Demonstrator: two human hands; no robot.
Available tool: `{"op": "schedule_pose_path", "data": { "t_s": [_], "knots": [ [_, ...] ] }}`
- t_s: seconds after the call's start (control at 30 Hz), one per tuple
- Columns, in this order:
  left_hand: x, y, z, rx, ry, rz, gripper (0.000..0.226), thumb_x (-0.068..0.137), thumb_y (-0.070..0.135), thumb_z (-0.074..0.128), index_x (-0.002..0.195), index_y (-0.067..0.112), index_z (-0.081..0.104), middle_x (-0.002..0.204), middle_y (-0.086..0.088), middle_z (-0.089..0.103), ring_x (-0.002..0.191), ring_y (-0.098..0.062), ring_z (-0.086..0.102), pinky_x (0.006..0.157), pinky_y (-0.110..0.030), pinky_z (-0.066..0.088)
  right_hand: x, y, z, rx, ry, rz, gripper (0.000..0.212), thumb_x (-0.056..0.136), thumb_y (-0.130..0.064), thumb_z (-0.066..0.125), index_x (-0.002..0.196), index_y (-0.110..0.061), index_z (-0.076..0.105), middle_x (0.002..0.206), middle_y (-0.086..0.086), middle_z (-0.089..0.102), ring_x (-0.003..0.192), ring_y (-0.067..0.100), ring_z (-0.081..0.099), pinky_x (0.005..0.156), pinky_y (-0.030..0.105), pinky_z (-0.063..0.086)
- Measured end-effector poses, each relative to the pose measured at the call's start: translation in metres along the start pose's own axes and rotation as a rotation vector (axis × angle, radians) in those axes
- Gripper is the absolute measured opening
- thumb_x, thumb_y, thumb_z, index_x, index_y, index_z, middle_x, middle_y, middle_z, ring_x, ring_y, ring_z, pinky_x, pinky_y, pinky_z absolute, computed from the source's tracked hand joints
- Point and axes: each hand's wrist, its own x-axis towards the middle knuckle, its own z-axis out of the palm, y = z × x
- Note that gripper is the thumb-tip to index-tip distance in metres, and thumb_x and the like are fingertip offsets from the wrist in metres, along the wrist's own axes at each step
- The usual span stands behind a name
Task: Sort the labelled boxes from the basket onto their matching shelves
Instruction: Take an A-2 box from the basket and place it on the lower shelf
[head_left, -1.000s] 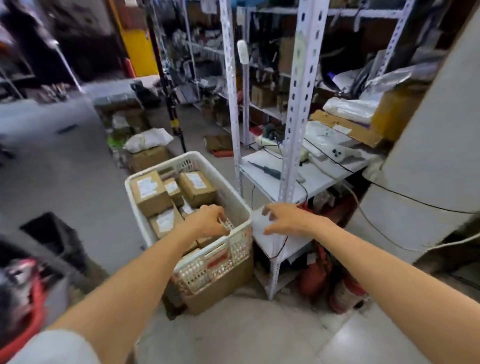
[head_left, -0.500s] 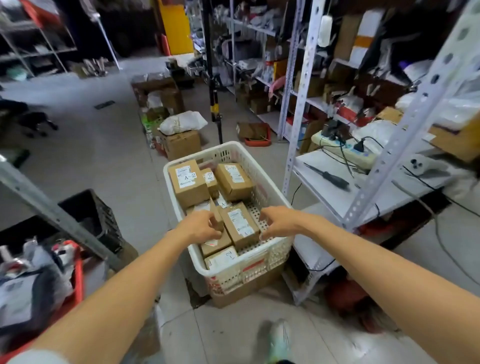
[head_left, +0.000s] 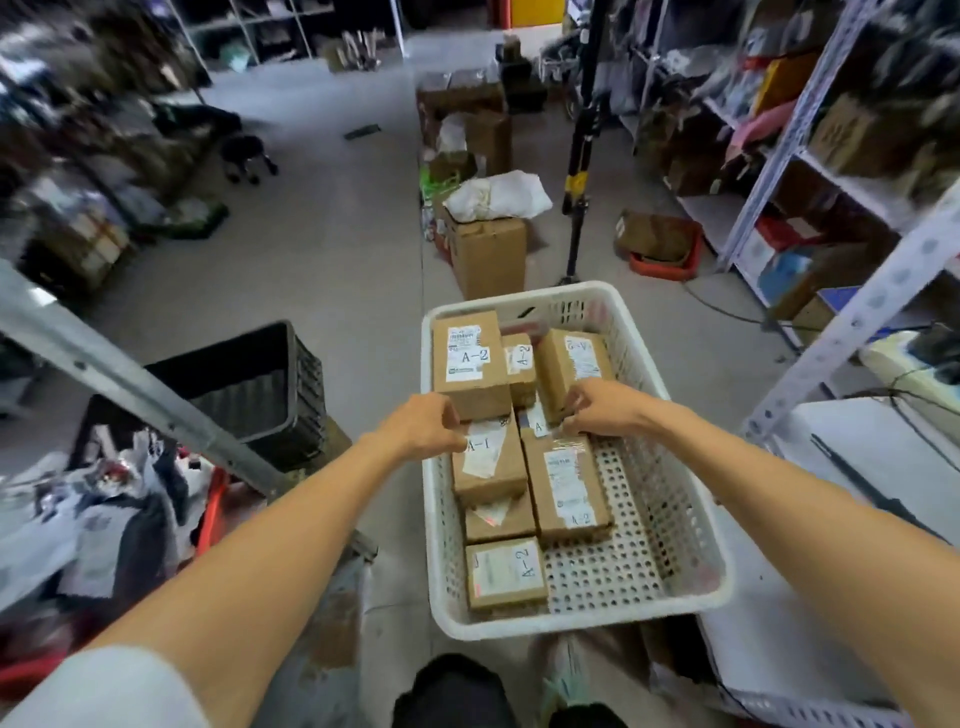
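A white perforated basket (head_left: 675, 525) sits on the floor right in front of me with several brown labelled boxes in it. At its far end stand a large A-2 box (head_left: 470, 364), a small A-2 box (head_left: 519, 361) and a tilted box (head_left: 571, 364). Nearer lie an A-1 box (head_left: 488, 462), a long A-2 box (head_left: 566, 488) and another A-2 box (head_left: 506, 574). My left hand (head_left: 423, 426) has curled fingers touching the A-1 box's far edge, under the large A-2 box's near corner. My right hand (head_left: 597, 410) curls against the tilted box's near end. No box is lifted.
A white shelf board (head_left: 872, 447) with a screwdriver (head_left: 857, 478) and a perforated upright (head_left: 857, 322) stand to the right. A grey metal post (head_left: 130, 374), a black crate (head_left: 260, 384) and a cluttered red bin (head_left: 104, 509) are on the left. Cardboard boxes (head_left: 488, 254) stand beyond the basket.
My view has swung left and down, from the right-hand shelf to the basket, now straight ahead. Both hands have moved farther in, toward the far boxes.
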Motion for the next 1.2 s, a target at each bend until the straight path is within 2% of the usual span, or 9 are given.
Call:
{"op": "schedule_pose_path", "data": {
  "t_s": [0.27,0.53,0.67,0.73,0.8,0.87,0.97,1.1,1.2],
  "knots": [
    [0.065,-0.034,0.001,-0.106,0.008,-0.100,0.036,0.082,0.027,0.071,0.114,0.014,0.060,0.109,-0.002,0.063,0.095,-0.016,0.058,0.069,-0.021,0.041,0.091,0.000,0.000,-0.023,-0.131,0.013,0.060,0.087,-0.037,0.066,0.137,-0.011,0.045,0.141,0.009,0.049,0.124,0.025,0.050,0.102,0.038,0.043],
    [0.139,-0.092,-0.019,-0.190,0.002,-0.144,0.042,0.081,0.025,0.071,0.119,0.015,0.056,0.104,-0.002,0.059,0.088,-0.014,0.055,0.059,-0.019,0.036,0.197,-0.031,0.005,-0.040,-0.161,0.080,0.040,0.092,-0.032,0.060,0.120,-0.004,0.055,0.121,0.012,0.062,0.105,0.027,0.060,0.091,0.040,0.050],
    [0.184,-0.103,-0.020,-0.256,-0.010,-0.114,0.042,0.080,0.027,0.072,0.118,0.018,0.055,0.107,-0.001,0.059,0.093,-0.015,0.056,0.071,-0.025,0.045,0.246,-0.036,0.021,0.279,0.023,0.212,0.054,0.092,-0.039,0.059,0.132,-0.005,0.045,0.127,0.011,0.057,0.108,0.025,0.056,0.079,0.031,0.041],
    [0.203,-0.104,-0.017,-0.267,-0.009,-0.095,0.043,0.079,0.026,0.072,0.117,0.017,0.054,0.105,0.000,0.058,0.094,-0.018,0.058,0.080,-0.035,0.052,0.265,-0.032,0.039,0.469,0.064,0.325,0.058,0.090,-0.043,0.062,0.130,-0.006,0.045,0.128,0.010,0.057,0.103,0.023,0.056,0.076,0.031,0.044],
    [0.216,-0.107,-0.013,-0.275,-0.008,-0.088,0.040,0.079,0.023,0.069,0.116,0.017,0.054,0.105,-0.001,0.057,0.095,-0.020,0.058,0.085,-0.040,0.052,0.278,-0.026,0.058,0.636,0.062,0.408,0.060,0.083,-0.044,0.070,0.126,-0.009,0.047,0.124,0.007,0.059,0.102,0.022,0.059,0.083,0.035,0.051],
    [0.225,-0.113,-0.008,-0.282,-0.005,-0.084,0.037,0.082,0.017,0.066,0.117,0.016,0.053,0.108,-0.002,0.057,0.096,-0.019,0.057,0.086,-0.039,0.052,0.287,-0.021,0.074,0.788,0.097,0.452,0.066,0.077,-0.041,0.076,0.129,-0.015,0.045,0.123,0.004,0.060,0.105,0.021,0.060,0.094,0.040,0.050],
    [0.231,-0.122,-0.006,-0.309,0.039,-0.067,0.035,0.085,0.008,0.059,0.119,0.016,0.055,0.106,0.000,0.058,0.094,-0.016,0.058,0.084,-0.032,0.052,0.292,-0.021,0.085,1.002,0.080,0.467,0.076,0.070,-0.042,0.078,0.135,-0.022,0.042,0.122,-0.002,0.062,0.105,0.016,0.060,0.081,0.033,0.049],
    [0.233,-0.127,-0.009,-0.317,0.051,-0.053,0.033,0.085,0.009,0.059,0.116,0.017,0.057,0.104,0.001,0.061,0.092,-0.015,0.059,0.082,-0.030,0.051,0.296,-0.023,0.091,1.078,-0.009,0.439,0.089,0.058,-0.044,0.078,0.138,-0.026,0.043,0.120,-0.004,0.065,0.104,0.017,0.062,0.071,0.033,0.046],
    [0.233,-0.126,-0.010,-0.322,0.032,-0.078,0.032,0.084,0.009,0.058,0.114,0.018,0.057,0.099,0.004,0.062,0.092,-0.016,0.060,0.084,-0.034,0.052,0.296,-0.021,0.087,1.121,0.002,0.470,0.098,0.053,-0.036,0.081,0.140,-0.029,0.037,0.123,-0.003,0.062,0.108,0.022,0.059,0.082,0.041,0.049]
  ]
}}
